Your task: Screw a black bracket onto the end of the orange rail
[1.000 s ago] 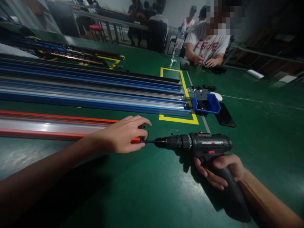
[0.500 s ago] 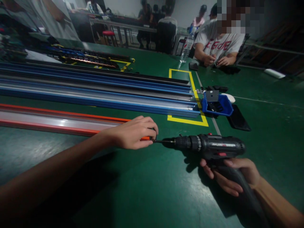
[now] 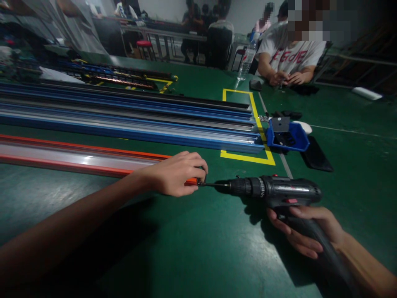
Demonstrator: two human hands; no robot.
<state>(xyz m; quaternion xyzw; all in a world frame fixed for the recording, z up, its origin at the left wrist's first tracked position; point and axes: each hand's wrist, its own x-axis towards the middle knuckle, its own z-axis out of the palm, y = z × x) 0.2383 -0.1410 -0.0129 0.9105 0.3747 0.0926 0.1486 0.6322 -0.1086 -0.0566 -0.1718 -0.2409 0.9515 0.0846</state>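
My left hand is closed over the right end of an orange and silver metal rail that lies on the green table. Its fingers curl around the rail's tip, hiding most of that end. A black cordless drill lies level to the right, its long thin bit reaching the rail's end beside my fingertips. My right hand is wrapped around the drill's handle. Whether the bit sits in a screw is too small to tell.
Blue and black rails lie behind the orange one, ending within a yellow tape outline. Right of them stand a blue bin with dark plates and a black phone-like slab. A plastic bottle and a seated person are farther back.
The view has shifted slightly, so the scene sits a little farther right. Both hands keep their holds, and the bit stays against the rail's end.
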